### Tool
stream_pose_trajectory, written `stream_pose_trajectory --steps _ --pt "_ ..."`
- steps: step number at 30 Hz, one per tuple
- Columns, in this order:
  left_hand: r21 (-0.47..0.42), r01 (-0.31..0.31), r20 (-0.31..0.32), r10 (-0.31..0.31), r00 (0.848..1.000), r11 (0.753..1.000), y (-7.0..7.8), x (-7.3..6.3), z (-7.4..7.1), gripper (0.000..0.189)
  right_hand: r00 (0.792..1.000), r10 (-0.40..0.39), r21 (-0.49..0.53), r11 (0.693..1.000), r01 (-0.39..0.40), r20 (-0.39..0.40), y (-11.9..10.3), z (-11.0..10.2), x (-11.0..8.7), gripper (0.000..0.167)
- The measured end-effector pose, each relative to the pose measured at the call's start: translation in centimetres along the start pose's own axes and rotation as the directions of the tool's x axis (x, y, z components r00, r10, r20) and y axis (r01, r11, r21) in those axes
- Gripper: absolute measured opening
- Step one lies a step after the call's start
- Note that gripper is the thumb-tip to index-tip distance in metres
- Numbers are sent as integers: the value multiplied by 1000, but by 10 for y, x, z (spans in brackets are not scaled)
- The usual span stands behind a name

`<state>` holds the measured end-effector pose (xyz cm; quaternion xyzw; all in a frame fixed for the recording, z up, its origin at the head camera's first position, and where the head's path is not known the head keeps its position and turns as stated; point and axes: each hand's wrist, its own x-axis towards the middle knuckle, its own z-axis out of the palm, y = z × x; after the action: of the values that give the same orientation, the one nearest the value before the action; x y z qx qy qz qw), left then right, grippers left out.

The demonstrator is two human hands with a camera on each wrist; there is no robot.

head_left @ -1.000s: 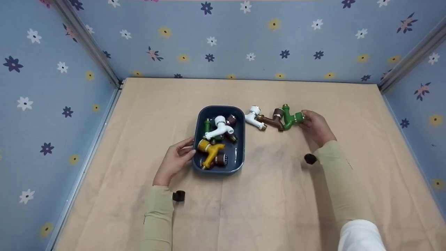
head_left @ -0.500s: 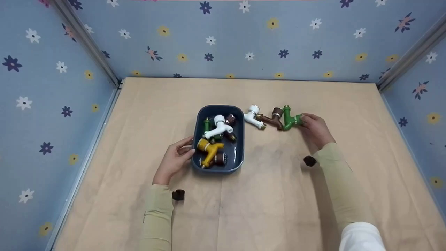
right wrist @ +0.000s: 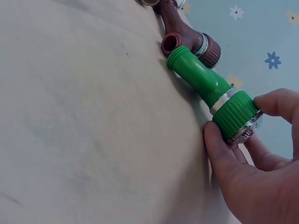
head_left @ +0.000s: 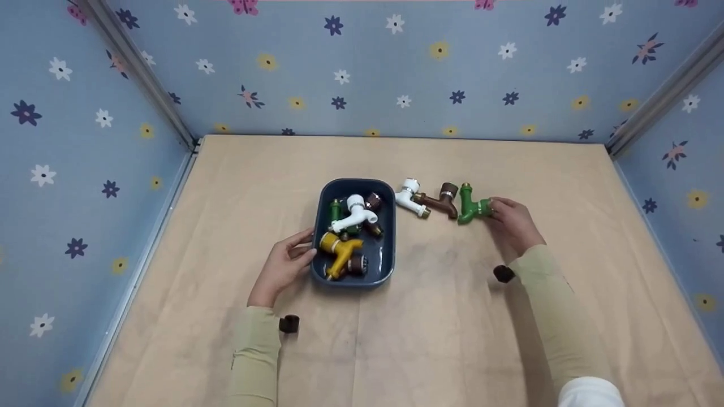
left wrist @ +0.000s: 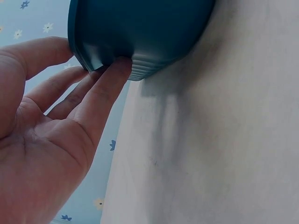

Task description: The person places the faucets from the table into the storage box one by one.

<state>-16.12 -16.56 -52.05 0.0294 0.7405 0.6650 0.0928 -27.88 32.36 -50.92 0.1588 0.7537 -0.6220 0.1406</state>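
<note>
Right fingers: I see the right hand (head_left: pixel 513 223) pinching the ribbed cap of a glossy green plastic tap (head_left: pixel 468 207).
Left of those fingertips: the green tap's body, then a brown plastic tap (head_left: pixel 448 207) just beside, then a white plastic tap (head_left: pixel 408 198).
Left fingers: the left hand (head_left: pixel 280 268), fingers nearly straight, touches a dark-blue rounded-rectangular bin (head_left: pixel 362 284).
Right of these fingers: white, yellow, green and brown taps heaped inside.
Under both: beige tabletop (head_left: pixel 430 316).
</note>
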Motion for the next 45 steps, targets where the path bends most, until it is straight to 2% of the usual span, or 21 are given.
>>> stream_pose_trajectory --steps 6,11,14,20,22,28,32,35,45 --pt "-6 -1 -13 1 1000 1000 0 2 -1 51 1000 6 80 997 -6 1 4 1 -4 56" --pt "-2 -27 -8 27 1000 1000 1 2 -2 50 1000 15 153 988 -15 5 6 1 -6 54" --pt "1 -42 -8 42 999 999 1 2 -1 49 1000 14 166 986 -16 11 8 -1 -9 53" --pt "-5 -32 -10 32 999 999 0 1 0 50 1000 24 163 986 -24 7 11 -6 -16 53" --pt "-14 -33 -2 33 999 999 2 0 0 50 1000 25 167 986 -25 6 11 -7 -19 53" --pt "-10 -33 21 33 999 999 21 -8 3 50 999 32 148 988 -32 2 12 -12 -29 54" --pt "-15 -26 21 26 999 1000 26 -11 4 50 999 40 221 974 -43 18 9 -14 -35 56" --pt "-22 -26 19 26 999 999 26 -12 5 50 999 29 288 957 -36 29 6 -14 -41 56" --pt "-31 2 18 -2 1000 1000 24 -11 4 50 998 -49 316 948 39 26 -7 -4 -53 49"
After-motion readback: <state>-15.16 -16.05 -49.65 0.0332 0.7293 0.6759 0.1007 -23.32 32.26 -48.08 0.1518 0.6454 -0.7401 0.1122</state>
